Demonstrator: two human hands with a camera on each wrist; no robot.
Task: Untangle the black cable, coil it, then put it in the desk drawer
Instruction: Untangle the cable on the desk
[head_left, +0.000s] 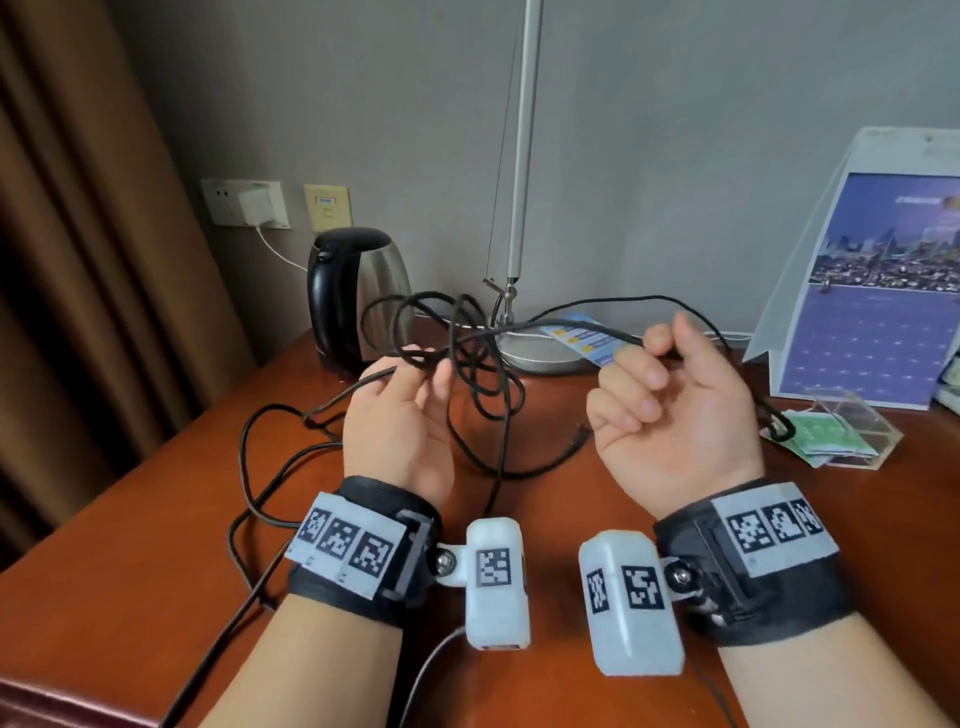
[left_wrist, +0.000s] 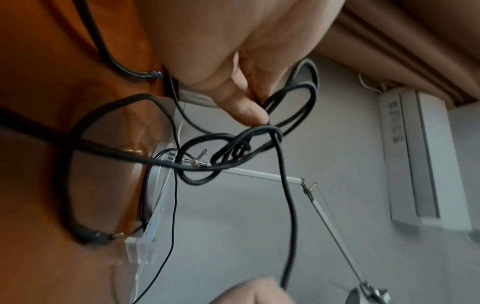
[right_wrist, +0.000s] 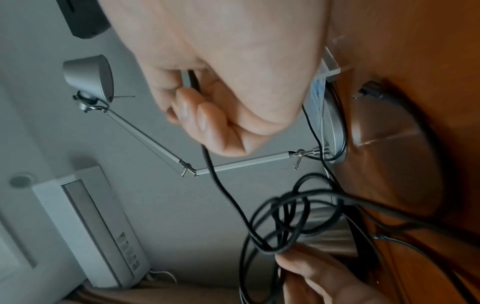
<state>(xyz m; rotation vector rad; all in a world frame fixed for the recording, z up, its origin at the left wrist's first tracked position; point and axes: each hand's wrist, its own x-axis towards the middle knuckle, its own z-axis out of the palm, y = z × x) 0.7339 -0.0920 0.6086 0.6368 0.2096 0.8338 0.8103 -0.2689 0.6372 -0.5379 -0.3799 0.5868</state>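
Nearest to me I see my 2 wrists, each with a black strap and a white camera block, raised above the wooden desk (head_left: 649, 675). My left hand (head_left: 397, 415) is palm up, and its thumb and fingers close on the knotted part of the black cable (head_left: 470, 358); in the left wrist view the thumb tip (left_wrist: 249, 112) presses right on the knot, where several loops cross each other. My right hand (head_left: 675, 410) is also palm up, with the fingers curled into a loose fist around 1 strand of the same cable; in the right wrist view this strand goes in between the curled fingers (right_wrist: 205, 121) and comes out below them, running down to the tangle. Between both hands the strand hangs in the air, a little slack. The rest of the cable lies on the desk: long loops on the left side, 1 plug end (head_left: 581, 432) near the right palm, and 1 loop beside a clear plastic holder (head_left: 852, 431) at the right. Behind the hands stand a black and steel kettle (head_left: 358, 296), the round base of a desk lamp (head_left: 540, 353) and a standing calendar (head_left: 878, 291). On the grey wall I see a socket with a white charger (head_left: 257, 205) in it.
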